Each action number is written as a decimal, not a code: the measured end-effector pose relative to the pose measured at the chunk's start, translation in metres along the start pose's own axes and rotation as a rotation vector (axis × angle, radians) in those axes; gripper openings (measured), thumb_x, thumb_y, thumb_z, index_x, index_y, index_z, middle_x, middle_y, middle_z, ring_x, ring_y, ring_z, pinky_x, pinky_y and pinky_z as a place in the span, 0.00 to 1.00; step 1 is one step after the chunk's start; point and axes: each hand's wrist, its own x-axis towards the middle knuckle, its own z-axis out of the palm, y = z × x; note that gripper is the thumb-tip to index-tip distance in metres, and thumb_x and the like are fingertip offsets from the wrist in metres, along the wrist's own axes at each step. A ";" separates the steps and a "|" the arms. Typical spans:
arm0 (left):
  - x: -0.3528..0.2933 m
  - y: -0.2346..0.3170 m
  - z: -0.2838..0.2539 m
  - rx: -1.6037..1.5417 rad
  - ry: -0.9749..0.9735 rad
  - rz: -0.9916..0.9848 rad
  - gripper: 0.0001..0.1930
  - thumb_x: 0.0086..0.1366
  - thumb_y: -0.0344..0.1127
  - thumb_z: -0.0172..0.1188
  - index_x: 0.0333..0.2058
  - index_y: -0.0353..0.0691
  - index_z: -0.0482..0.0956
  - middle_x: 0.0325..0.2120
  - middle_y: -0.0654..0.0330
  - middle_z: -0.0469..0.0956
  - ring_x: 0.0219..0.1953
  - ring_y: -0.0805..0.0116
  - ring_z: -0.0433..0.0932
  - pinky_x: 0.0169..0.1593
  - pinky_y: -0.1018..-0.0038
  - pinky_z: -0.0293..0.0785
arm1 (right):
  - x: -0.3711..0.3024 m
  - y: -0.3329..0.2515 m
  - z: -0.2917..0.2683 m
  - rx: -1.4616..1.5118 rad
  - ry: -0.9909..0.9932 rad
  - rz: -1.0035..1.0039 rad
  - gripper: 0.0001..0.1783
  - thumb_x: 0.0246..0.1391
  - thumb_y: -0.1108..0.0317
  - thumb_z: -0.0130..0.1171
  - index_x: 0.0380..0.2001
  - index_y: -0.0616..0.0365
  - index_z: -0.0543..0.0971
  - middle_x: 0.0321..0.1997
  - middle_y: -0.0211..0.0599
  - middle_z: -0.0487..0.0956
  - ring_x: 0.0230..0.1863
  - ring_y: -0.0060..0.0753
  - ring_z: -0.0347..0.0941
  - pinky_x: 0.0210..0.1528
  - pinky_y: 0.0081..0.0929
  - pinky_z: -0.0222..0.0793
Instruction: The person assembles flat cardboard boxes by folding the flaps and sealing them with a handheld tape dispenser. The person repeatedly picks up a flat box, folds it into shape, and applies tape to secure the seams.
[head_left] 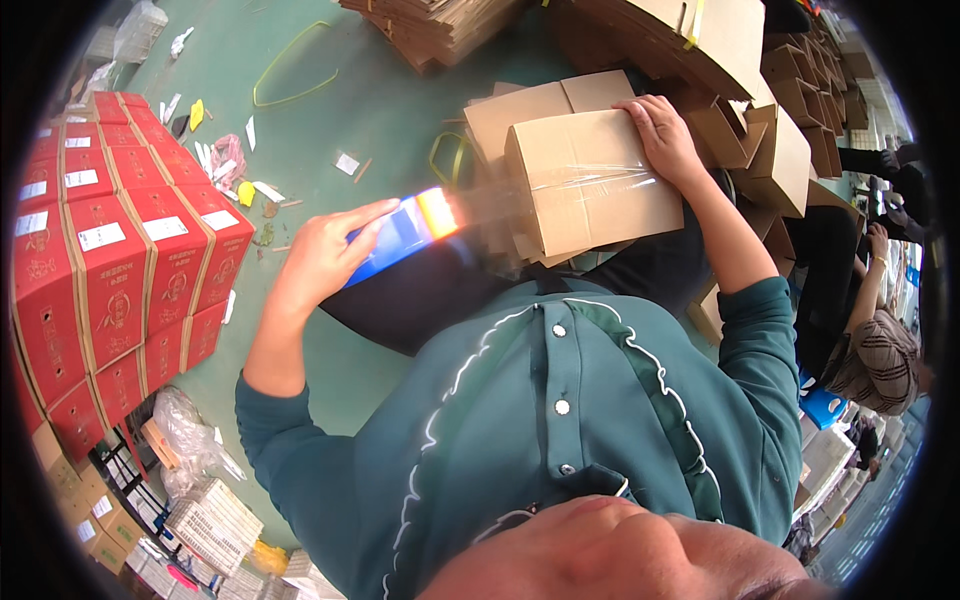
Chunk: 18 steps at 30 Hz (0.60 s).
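Observation:
In my left hand point(335, 248) is a blue tape dispenser point(385, 245), held out to the left of a brown cardboard box point(585, 215). A bright glare covers the dispenser's front end. From there a see-through strip of tape point(492, 203) runs to the box and lies across its face, shiny and creased toward the right. My right hand point(662, 138) grips the box's far right corner, fingers over its edge. The box rests over my dark-trousered legs. Behind it stand more brown cardboard pieces point(490, 118), partly hidden.
Red cartons point(110, 250) are stacked at the left. Flattened cardboard point(440, 28) is piled ahead, with open brown boxes point(775, 155) to the right. Scraps and a yellow strap point(258, 85) lie on the green floor. Another person point(875, 350) sits at the far right.

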 end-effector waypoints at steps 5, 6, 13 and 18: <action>0.066 0.004 0.058 0.175 -0.047 0.060 0.17 0.66 0.42 0.52 0.50 0.53 0.82 0.32 0.52 0.83 0.34 0.52 0.82 0.43 0.60 0.77 | 0.004 -0.011 0.005 0.094 0.003 0.142 0.16 0.68 0.62 0.46 0.40 0.58 0.82 0.37 0.41 0.79 0.44 0.45 0.73 0.50 0.34 0.68; 0.083 0.005 0.073 0.211 -0.016 0.152 0.18 0.65 0.42 0.50 0.50 0.52 0.82 0.33 0.53 0.83 0.37 0.49 0.81 0.44 0.58 0.77 | 0.005 -0.011 0.006 0.084 0.006 0.158 0.16 0.68 0.62 0.46 0.39 0.58 0.82 0.38 0.42 0.79 0.45 0.46 0.73 0.50 0.34 0.68; 0.164 0.009 0.104 0.548 -0.239 -0.163 0.09 0.55 0.36 0.62 0.35 0.46 0.87 0.35 0.54 0.85 0.39 0.59 0.84 0.40 0.66 0.79 | 0.009 -0.012 0.008 -0.359 0.036 -0.098 0.16 0.67 0.56 0.48 0.42 0.53 0.81 0.47 0.35 0.80 0.57 0.41 0.71 0.65 0.47 0.57; 0.120 -0.004 0.137 0.487 0.017 -0.016 0.35 0.61 0.31 0.54 0.69 0.48 0.58 0.31 0.49 0.83 0.32 0.49 0.83 0.35 0.54 0.79 | -0.008 -0.010 0.002 -0.508 0.216 -0.116 0.11 0.65 0.61 0.52 0.45 0.49 0.80 0.49 0.29 0.79 0.60 0.34 0.70 0.67 0.51 0.53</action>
